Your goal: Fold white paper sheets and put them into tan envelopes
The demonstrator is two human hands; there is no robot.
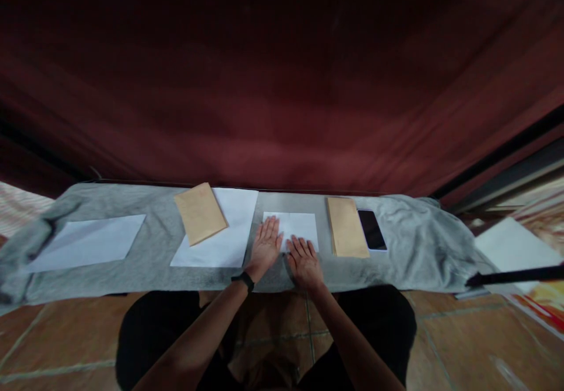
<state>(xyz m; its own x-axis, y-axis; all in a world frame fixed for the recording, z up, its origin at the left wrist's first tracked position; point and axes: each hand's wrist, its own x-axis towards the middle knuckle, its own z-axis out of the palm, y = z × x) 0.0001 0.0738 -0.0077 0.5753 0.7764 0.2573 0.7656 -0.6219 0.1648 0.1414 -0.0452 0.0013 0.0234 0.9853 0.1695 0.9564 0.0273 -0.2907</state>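
Apparently smoothing the small white paper (301,223) on the cloth-covered table (155,251), with left hand (265,246) and right hand (305,263) laid palm-down, fingers slightly apart, clamping nothing; next, probably calls for even pressure toward the edges.

Dark-screened phone (372,230) on grey cloth (409,261), dark red backdrop (264,109) behind, brown tiled floor (467,338) below.

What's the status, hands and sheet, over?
Left hand and right hand open, fingers on small white sheet. Sheet flat. Brown paper and phone apart, to the right; not in the way.
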